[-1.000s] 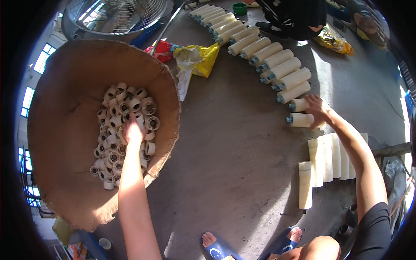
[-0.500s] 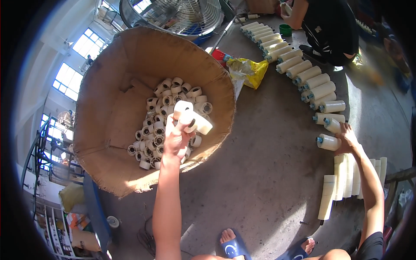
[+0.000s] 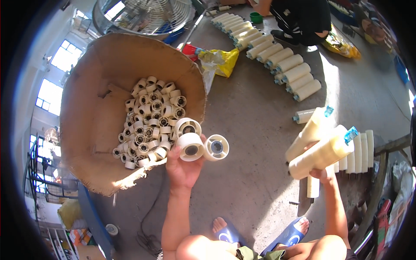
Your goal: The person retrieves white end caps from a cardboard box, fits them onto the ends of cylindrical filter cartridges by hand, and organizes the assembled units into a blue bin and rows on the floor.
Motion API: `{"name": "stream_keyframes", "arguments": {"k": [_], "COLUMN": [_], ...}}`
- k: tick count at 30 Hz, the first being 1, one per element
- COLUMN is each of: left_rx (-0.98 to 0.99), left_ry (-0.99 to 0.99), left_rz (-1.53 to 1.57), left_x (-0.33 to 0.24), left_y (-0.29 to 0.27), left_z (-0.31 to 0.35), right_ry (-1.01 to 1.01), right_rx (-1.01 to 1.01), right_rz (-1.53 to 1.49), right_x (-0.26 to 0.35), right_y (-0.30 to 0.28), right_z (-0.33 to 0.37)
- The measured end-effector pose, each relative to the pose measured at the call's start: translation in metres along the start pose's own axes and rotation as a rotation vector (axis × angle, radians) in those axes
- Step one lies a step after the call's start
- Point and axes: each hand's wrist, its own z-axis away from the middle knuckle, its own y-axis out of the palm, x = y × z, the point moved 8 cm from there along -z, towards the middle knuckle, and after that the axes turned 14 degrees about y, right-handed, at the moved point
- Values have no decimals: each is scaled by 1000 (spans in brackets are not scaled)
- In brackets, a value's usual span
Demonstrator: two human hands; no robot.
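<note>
My left hand (image 3: 185, 171) is closed around three white plastic rollers, short rings with dark hubs; one roller (image 3: 190, 146) faces me and another (image 3: 216, 147) sits to its right. They are just outside the rim of a big brown carton (image 3: 93, 130), in which many similar white rollers (image 3: 149, 117) are heaped. My right hand (image 3: 324, 173) grips two long cream cylinders, each with a blue tip; the nearer cylinder (image 3: 321, 152) hides part of the farther one (image 3: 307, 133). Both are tilted, raised off the floor. My right fingers are partly hidden behind them.
Similar cylinders (image 3: 289, 63) lie in a curved row on the grey floor; one (image 3: 303, 116) lies apart. Plain cream stacks (image 3: 363, 149) are at right. Beyond are a large fan (image 3: 147, 17), a yellow bag (image 3: 225, 63), a green cup (image 3: 256, 17) and another person (image 3: 297, 19).
My right hand has lifted two cylinders off the floor and drawn them toward me, blue tips now pointing up and right. My left hand has moved the rollers out past the carton's rim.
</note>
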Motion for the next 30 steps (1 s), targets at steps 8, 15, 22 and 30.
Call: {"name": "stream_keyframes", "arguments": {"k": [8,15,22,30], "left_rx": [460,711,1132,1197], "left_ry": [223,-19,-8,-202], "left_rz": [-686,-574,-789,-1070], "left_x": [-2,13,19,51], "left_y": [78,113,144,138], "left_z": [26,49,63,59], "right_ry": [3,6,77,142], "right_rx": [168,296,318,70], "right_rz": [180,549,614,814], "right_x": [16,-27,-32,-36], "right_y": [91,127,126,121], "right_z": [37,48,53,56]}}
